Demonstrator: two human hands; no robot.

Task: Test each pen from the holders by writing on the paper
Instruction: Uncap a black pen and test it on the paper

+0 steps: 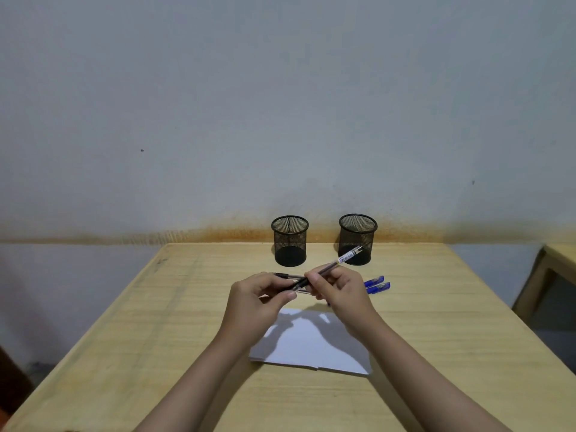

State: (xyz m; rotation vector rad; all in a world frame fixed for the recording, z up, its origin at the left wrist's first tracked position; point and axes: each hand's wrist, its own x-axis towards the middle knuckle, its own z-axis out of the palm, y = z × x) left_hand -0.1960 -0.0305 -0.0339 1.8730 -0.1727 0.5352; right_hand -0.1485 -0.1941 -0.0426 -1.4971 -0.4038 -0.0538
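Two black mesh holders stand at the table's far edge, the left holder (290, 241) and the right holder (357, 239); both look empty. My right hand (338, 291) grips a clear black-ink pen (346, 258) that points up and to the right. My left hand (260, 296) pinches the pen's cap (297, 285) close to the pen's tip. Behind my hands black pens (282, 275) lie on the table. Two blue-capped pens (377, 284) lie to the right of my right hand. White paper (311, 341) lies below my hands, partly in their shadow.
The wooden table (156, 338) reaches to a grey wall. A second wooden piece of furniture (548, 269) stands at the right edge. A dark object (12, 378) sits low at the left.
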